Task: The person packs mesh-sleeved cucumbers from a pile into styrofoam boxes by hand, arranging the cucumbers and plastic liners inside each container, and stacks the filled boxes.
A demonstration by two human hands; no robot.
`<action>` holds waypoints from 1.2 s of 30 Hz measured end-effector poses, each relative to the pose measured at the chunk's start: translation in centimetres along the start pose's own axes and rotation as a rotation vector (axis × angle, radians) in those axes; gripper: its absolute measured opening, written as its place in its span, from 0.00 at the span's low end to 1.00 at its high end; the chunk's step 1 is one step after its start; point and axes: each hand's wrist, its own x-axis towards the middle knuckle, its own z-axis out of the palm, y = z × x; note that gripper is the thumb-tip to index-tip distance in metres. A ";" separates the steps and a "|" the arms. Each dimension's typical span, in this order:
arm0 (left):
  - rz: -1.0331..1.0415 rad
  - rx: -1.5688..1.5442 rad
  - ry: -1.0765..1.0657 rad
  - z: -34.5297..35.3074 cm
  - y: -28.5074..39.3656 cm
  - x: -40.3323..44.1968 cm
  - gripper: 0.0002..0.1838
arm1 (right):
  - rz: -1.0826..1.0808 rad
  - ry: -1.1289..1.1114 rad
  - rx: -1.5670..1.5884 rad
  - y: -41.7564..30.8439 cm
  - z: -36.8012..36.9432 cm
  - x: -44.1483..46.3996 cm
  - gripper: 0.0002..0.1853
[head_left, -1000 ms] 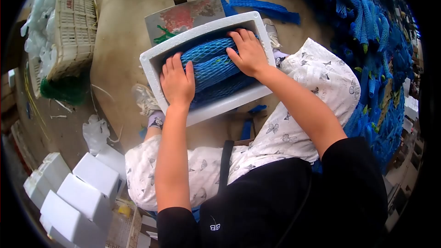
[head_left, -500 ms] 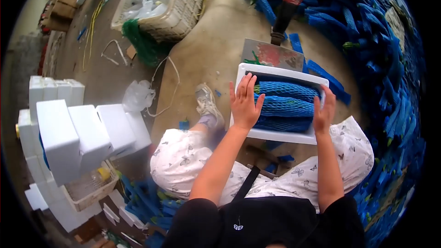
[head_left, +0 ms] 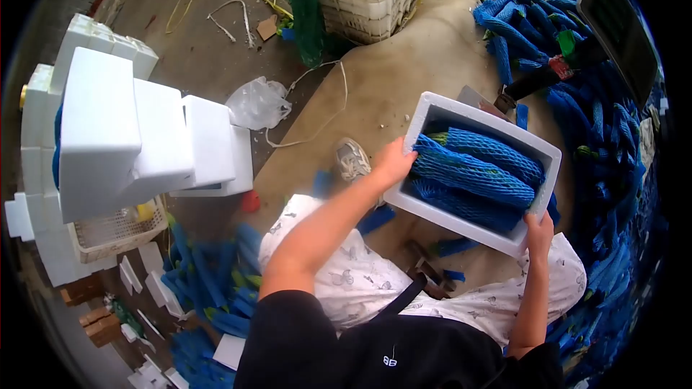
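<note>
A white foam box (head_left: 461, 225) is held tilted above my lap. Inside lie several long vegetables (head_left: 479, 173) in blue foam net sleeves, with bits of green showing through. My left hand (head_left: 393, 163) is closed on the box's left wall, fingers over the rim. At the near right corner, my right hand (head_left: 538, 235) grips the same box. Just behind the box, a scale's metal plate (head_left: 477, 101) shows in part, and its display (head_left: 620, 25) stands at upper right.
Stacked white foam boxes (head_left: 162, 137) stand to my left. A cream plastic crate (head_left: 367, 11) of clear bags is at the back, near a plastic bag (head_left: 259, 103) on the floor. Piles of blue-sleeved vegetables (head_left: 613, 194) lie to the right and near left.
Both hands, previously spread at the box's sides, now grip it. The box has come off the scale plate and turned clockwise. The view has shifted.
</note>
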 end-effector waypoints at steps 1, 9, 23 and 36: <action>0.019 0.004 0.040 -2.7 0.0 0.0 0.19 | -0.077 -0.006 -0.040 -2.7 0.6 -0.1 0.21; -0.100 0.082 0.305 -18.5 -11.2 5.3 0.19 | -0.210 -0.200 0.012 -17.8 17.1 4.8 0.18; -0.197 0.524 0.646 -13.7 -28.4 -0.2 0.08 | 0.187 -0.441 0.203 -16.8 24.3 8.1 0.23; -0.615 -0.022 0.321 -11.1 -24.1 -9.4 0.23 | 0.061 -0.576 0.395 -25.8 32.3 4.1 0.25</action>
